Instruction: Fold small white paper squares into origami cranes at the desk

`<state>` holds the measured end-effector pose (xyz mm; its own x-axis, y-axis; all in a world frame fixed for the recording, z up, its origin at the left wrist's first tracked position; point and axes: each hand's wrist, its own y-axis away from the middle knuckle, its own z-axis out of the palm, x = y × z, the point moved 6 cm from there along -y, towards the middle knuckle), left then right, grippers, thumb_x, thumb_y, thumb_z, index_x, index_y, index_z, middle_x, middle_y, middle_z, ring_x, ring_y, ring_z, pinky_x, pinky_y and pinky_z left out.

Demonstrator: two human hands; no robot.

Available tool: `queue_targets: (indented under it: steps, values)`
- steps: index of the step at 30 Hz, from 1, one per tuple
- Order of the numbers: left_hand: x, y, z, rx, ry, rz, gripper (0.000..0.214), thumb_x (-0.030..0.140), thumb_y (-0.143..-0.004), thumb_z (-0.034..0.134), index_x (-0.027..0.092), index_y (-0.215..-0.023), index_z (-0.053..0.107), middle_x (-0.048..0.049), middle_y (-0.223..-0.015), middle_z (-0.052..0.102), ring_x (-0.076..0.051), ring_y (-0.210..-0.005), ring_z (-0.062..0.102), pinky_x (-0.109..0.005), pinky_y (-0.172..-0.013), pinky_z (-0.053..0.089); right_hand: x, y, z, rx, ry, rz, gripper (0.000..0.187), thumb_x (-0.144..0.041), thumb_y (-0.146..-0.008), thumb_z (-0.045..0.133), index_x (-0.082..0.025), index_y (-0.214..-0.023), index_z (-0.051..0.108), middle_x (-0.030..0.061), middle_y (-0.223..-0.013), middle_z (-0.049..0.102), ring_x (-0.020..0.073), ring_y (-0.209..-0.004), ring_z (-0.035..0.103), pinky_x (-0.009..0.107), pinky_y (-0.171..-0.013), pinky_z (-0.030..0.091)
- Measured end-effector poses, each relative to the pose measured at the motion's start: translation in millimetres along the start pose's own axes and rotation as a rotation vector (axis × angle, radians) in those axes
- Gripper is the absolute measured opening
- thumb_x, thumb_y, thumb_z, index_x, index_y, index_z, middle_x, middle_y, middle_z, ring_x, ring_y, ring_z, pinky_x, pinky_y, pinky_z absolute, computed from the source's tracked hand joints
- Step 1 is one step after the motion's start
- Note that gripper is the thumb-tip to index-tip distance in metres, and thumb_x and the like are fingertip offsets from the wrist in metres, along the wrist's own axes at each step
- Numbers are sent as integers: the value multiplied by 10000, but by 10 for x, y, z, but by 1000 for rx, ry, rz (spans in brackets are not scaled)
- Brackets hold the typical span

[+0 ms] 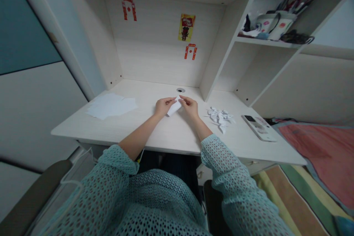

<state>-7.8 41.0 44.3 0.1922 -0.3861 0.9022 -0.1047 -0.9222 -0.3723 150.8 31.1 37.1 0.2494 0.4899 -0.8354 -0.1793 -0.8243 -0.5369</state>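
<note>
A small folded piece of white paper (174, 108) is held between my two hands just above the middle of the desk. My left hand (164, 106) pinches its left side near the top. On the other side, the fingers of my right hand (189, 105) are closed on its upper right corner. The paper looks narrow and slants down toward the left. To the right of my hands lies a pile of small folded white paper pieces (220, 118). Flat sheets of white paper (112, 106) are spread on the left part of the desk.
The white desk (166, 138) has a cable hole (180, 90) near its back. A phone (259, 128) lies at the right. Cups with scissors and pens (282, 25) stand on a side shelf (268, 42). Below the desk's right edge is a striped cloth (301, 188).
</note>
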Motion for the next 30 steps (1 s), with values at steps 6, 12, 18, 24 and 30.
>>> queue_targets:
  steps: [6, 12, 18, 24, 30]
  values:
    - [8, -18, 8, -16, -51, 79, 246, 318, -742, 638, 231, -962, 707, -57, -1033, 681, -194, -963, 614, -268, -823, 461, 8, -8, -8, 0, -9, 18, 399, -441, -698, 635, -183, -997, 695, 81, -961, 699, 188, -783, 622, 291, -683, 470]
    - [20, -20, -3, -6, -78, 69, 237, 290, -743, 640, 234, -963, 707, -55, -1018, 686, -184, -894, 627, -258, -794, 460, -11, -9, -14, -6, 40, 40, 400, -437, -687, 646, -183, -991, 697, 85, -976, 698, 190, -773, 625, 301, -683, 480]
    - [38, -12, -12, -5, -81, 88, 230, 291, -741, 642, 251, -957, 709, -44, -1028, 684, -196, -938, 617, -277, -823, 454, -14, -10, -21, -10, 34, 54, 392, -428, -669, 667, -184, -972, 705, 84, -966, 701, 191, -753, 629, 296, -661, 479]
    - [1, -28, -16, -23, -110, 94, 249, 321, -740, 642, 253, -972, 704, -46, -1028, 681, -212, -940, 619, -290, -805, 458, -35, -4, -25, -15, 52, 40, 367, -423, -675, 660, -196, -960, 710, 75, -952, 704, 185, -744, 621, 292, -661, 467]
    - [-86, -64, -1, 3, -24, 45, 298, 336, -742, 638, 215, -1009, 689, -58, -1056, 669, -207, -963, 619, -282, -818, 466, 8, -11, -19, 7, 21, 78, 470, -466, -663, 651, -174, -1030, 674, 44, -776, 695, 146, -658, 587, 251, -595, 438]
